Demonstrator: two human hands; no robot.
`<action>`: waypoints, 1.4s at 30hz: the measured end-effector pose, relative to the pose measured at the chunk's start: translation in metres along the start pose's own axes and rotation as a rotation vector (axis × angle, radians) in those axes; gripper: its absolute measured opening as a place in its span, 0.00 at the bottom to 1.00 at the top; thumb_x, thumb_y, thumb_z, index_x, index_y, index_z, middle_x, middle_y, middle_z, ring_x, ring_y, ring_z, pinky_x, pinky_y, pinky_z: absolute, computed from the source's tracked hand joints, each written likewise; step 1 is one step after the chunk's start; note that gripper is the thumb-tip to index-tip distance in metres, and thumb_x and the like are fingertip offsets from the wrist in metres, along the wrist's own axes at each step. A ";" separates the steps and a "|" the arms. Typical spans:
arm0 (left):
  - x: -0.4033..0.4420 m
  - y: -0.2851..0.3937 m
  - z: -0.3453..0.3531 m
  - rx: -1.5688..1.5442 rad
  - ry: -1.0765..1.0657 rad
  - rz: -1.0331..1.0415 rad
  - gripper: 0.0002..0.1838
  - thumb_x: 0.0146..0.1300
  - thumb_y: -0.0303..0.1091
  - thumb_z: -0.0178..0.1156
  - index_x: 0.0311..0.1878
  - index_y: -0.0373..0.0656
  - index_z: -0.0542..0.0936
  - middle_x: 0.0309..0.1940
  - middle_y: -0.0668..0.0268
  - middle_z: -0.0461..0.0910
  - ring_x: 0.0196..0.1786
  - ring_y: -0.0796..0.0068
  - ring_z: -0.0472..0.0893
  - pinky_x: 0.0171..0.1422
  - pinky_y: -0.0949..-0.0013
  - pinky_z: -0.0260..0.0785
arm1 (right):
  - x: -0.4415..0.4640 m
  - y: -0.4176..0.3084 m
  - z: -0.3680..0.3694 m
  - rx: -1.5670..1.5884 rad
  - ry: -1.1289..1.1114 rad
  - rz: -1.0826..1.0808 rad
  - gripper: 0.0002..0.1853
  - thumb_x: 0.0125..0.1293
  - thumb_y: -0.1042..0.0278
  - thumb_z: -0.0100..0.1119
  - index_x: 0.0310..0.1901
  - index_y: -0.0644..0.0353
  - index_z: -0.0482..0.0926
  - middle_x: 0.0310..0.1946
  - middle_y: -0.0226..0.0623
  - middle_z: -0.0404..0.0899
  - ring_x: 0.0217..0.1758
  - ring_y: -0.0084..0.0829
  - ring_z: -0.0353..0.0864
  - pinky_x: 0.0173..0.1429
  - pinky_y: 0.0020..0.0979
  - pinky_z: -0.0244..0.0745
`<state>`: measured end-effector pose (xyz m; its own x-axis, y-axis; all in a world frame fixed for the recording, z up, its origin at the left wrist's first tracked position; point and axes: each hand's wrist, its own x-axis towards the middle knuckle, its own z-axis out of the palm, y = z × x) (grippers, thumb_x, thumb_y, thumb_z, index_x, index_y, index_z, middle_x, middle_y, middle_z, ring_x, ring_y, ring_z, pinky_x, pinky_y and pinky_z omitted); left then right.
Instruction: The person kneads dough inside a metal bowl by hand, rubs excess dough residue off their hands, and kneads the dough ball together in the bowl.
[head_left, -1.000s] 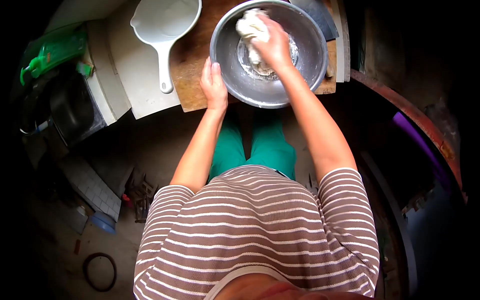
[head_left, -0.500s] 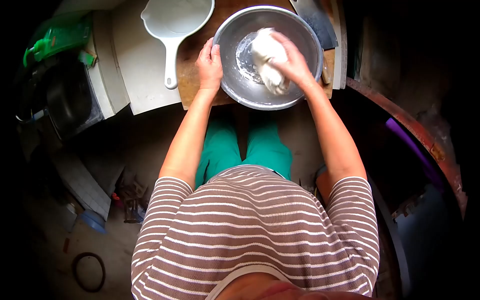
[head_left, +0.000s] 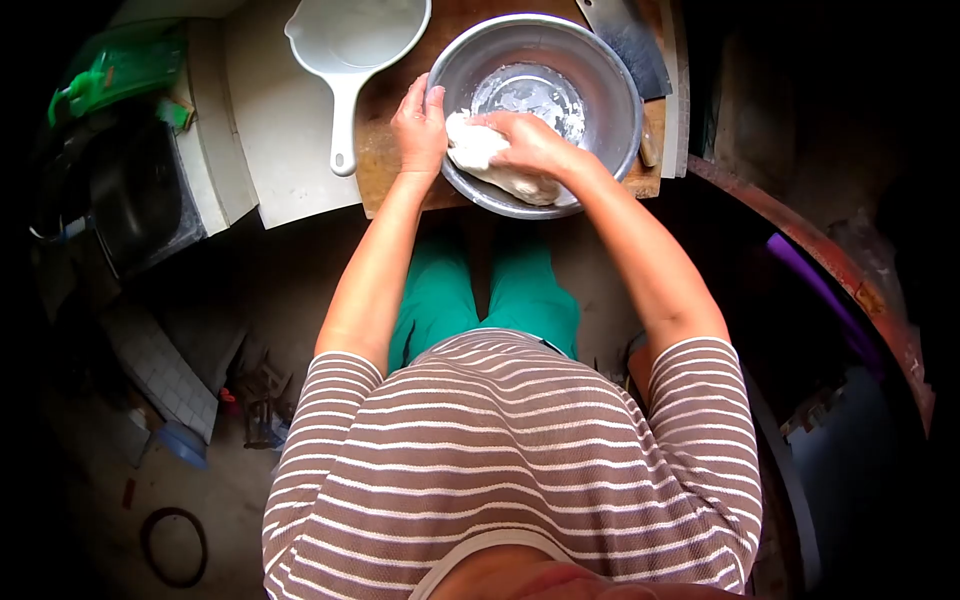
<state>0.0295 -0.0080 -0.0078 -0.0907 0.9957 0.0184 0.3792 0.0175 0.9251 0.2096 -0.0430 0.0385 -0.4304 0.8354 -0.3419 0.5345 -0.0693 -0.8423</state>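
A wide metal bowl (head_left: 610, 120) stands on a wooden board, with flour smears on its bottom. My left hand (head_left: 418, 130) is closed on the bowl's left rim, thumb upright against the edge. Inside the bowl, a lump of white dough (head_left: 478, 150) lies along the near left wall. My right hand (head_left: 532, 146) grips the dough from above, its fingers curled over the far side and partly hidden.
Left of the bowl lies a white long-handled dipper (head_left: 345, 110), partly on the wooden board (head_left: 385, 180). A broad-bladed knife (head_left: 630, 50) lies behind the bowl at right. A black sink basin (head_left: 145, 200) and a green bottle (head_left: 80, 95) are at far left.
My right hand has brought the dough from the bowl's middle to its near left side, uncovering the floury bottom. My left hand has stayed on the rim.
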 end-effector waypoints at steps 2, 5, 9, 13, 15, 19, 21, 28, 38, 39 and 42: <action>-0.001 0.001 0.000 0.028 -0.004 -0.007 0.16 0.66 0.34 0.60 0.54 0.36 0.79 0.44 0.51 0.83 0.46 0.58 0.84 0.52 0.64 0.74 | -0.005 -0.002 -0.014 -0.051 -0.070 -0.035 0.31 0.48 0.72 0.65 0.60 0.51 0.77 0.54 0.46 0.79 0.57 0.47 0.78 0.64 0.39 0.71; 0.001 0.000 0.002 -0.033 0.027 0.033 0.16 0.66 0.34 0.60 0.53 0.36 0.79 0.43 0.51 0.83 0.46 0.57 0.84 0.52 0.63 0.74 | -0.004 -0.003 -0.042 -0.278 0.223 -0.278 0.32 0.45 0.75 0.66 0.58 0.47 0.77 0.58 0.36 0.77 0.59 0.44 0.76 0.64 0.41 0.72; 0.001 0.007 -0.001 0.063 0.006 0.060 0.15 0.65 0.33 0.60 0.52 0.37 0.80 0.42 0.52 0.83 0.44 0.56 0.84 0.50 0.63 0.74 | -0.007 0.011 -0.079 -0.514 0.361 -0.023 0.35 0.51 0.79 0.64 0.63 0.40 0.72 0.64 0.33 0.71 0.61 0.43 0.73 0.68 0.39 0.68; 0.000 0.009 0.006 -0.058 0.005 -0.046 0.14 0.64 0.32 0.62 0.51 0.38 0.80 0.41 0.56 0.84 0.43 0.62 0.84 0.50 0.65 0.74 | -0.028 0.027 -0.066 -0.453 0.431 0.013 0.37 0.53 0.80 0.62 0.66 0.41 0.67 0.66 0.34 0.66 0.64 0.43 0.70 0.68 0.41 0.68; 0.001 0.011 0.004 -0.127 0.003 -0.070 0.14 0.63 0.31 0.62 0.51 0.39 0.81 0.42 0.59 0.85 0.43 0.68 0.83 0.51 0.67 0.74 | -0.039 0.031 -0.057 -0.352 0.493 -0.026 0.35 0.53 0.78 0.63 0.65 0.47 0.68 0.64 0.39 0.68 0.65 0.44 0.69 0.67 0.42 0.69; 0.003 0.010 0.006 -0.126 0.008 -0.049 0.14 0.63 0.31 0.62 0.51 0.40 0.81 0.42 0.58 0.85 0.44 0.67 0.83 0.51 0.68 0.73 | -0.050 0.019 -0.009 -0.171 0.564 0.111 0.35 0.49 0.82 0.60 0.62 0.53 0.69 0.61 0.44 0.69 0.64 0.48 0.72 0.69 0.39 0.68; 0.002 0.006 0.006 -0.155 -0.012 -0.050 0.16 0.66 0.32 0.61 0.55 0.38 0.80 0.43 0.66 0.85 0.46 0.80 0.80 0.54 0.74 0.71 | -0.040 0.009 0.020 -0.079 0.615 0.074 0.33 0.49 0.80 0.59 0.61 0.53 0.70 0.59 0.43 0.70 0.63 0.48 0.72 0.69 0.41 0.68; 0.010 0.002 -0.001 -0.097 -0.050 0.055 0.16 0.65 0.33 0.60 0.55 0.43 0.80 0.44 0.55 0.84 0.46 0.64 0.84 0.52 0.67 0.74 | 0.013 -0.014 0.034 0.969 0.613 0.200 0.34 0.58 0.79 0.58 0.69 0.62 0.63 0.61 0.41 0.71 0.64 0.29 0.70 0.69 0.30 0.63; 0.026 0.017 0.001 0.069 -0.181 0.094 0.16 0.63 0.39 0.63 0.54 0.49 0.81 0.46 0.56 0.83 0.48 0.59 0.83 0.53 0.64 0.74 | -0.033 -0.002 -0.073 -0.622 0.608 -0.040 0.31 0.53 0.80 0.65 0.62 0.54 0.73 0.63 0.42 0.73 0.66 0.40 0.71 0.70 0.38 0.66; 0.025 0.013 0.001 0.089 -0.193 0.100 0.19 0.63 0.41 0.63 0.57 0.51 0.80 0.45 0.58 0.82 0.47 0.57 0.82 0.52 0.62 0.73 | -0.037 -0.001 -0.065 -0.599 0.625 -0.213 0.29 0.54 0.81 0.63 0.61 0.54 0.74 0.60 0.42 0.75 0.63 0.41 0.74 0.67 0.38 0.69; 0.017 0.017 -0.005 0.142 -0.244 0.062 0.22 0.63 0.41 0.62 0.60 0.51 0.77 0.45 0.58 0.79 0.47 0.56 0.80 0.53 0.61 0.73 | -0.060 -0.018 -0.014 -0.409 0.296 -0.329 0.23 0.60 0.79 0.58 0.59 0.57 0.74 0.57 0.42 0.78 0.63 0.45 0.75 0.66 0.39 0.71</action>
<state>0.0302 0.0086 0.0101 0.1547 0.9873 -0.0348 0.5039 -0.0485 0.8624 0.2360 -0.0849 0.0798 -0.4311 0.8978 0.0900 0.6694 0.3851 -0.6354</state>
